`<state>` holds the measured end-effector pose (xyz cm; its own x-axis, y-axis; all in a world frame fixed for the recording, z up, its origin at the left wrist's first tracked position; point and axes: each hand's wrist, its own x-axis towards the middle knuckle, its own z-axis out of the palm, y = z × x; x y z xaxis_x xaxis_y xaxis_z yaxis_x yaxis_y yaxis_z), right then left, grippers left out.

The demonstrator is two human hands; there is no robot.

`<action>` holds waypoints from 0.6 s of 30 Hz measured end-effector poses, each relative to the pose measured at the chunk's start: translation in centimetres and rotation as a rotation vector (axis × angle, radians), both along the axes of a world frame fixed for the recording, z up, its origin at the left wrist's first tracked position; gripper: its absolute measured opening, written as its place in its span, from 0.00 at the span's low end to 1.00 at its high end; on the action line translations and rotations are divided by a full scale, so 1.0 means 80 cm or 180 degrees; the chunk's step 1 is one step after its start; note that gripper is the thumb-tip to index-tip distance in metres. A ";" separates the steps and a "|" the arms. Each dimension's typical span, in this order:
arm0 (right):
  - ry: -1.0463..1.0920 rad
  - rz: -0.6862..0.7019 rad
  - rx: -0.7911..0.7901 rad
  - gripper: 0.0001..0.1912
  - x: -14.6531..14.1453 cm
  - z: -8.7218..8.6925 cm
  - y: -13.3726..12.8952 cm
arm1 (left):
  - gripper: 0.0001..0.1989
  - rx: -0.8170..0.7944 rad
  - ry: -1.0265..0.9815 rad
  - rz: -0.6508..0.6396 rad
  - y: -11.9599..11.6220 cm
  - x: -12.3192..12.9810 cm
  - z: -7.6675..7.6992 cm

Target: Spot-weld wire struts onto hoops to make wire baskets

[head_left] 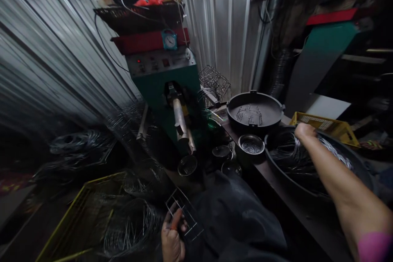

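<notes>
At the bottom middle, my left hand [174, 233] is closed around a small wire frame [188, 217], made of thin rods with cross pieces. My right hand [306, 132] reaches to the far rim of a large dark tub [276, 168] full of wire pieces [288, 147]. The fingers of that hand point away and are blurred, so what they hold, if anything, is hidden. Beside the tub, a small round bowl [251, 144] holds short metal pieces. Behind it, a wide round pan [272, 108] has a wire shape lying in it.
A green machine [147, 86] with a projecting metal arm [179, 116] and a clock [169, 40] stands ahead. Yellow crates are at the lower left [76, 202] and right [334, 125]. Wire rings [132, 229] fill the left crate.
</notes>
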<state>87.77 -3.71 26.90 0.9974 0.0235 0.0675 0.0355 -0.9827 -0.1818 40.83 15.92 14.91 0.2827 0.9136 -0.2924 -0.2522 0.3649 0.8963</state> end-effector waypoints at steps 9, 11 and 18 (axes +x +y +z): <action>-0.0564 0.1681 -0.0045 0.15 -0.101 0.098 0.002 | 0.21 -0.0048 -0.0293 -0.0044 0.013 0.017 -0.003; -0.0630 0.2422 0.0651 0.15 -0.134 0.101 0.016 | 0.22 -0.0014 -0.0354 -0.0084 0.018 0.029 0.001; 0.1074 0.3595 0.2709 0.23 -0.239 0.024 0.106 | 0.26 -0.0119 -0.0708 -0.0268 0.027 0.051 0.044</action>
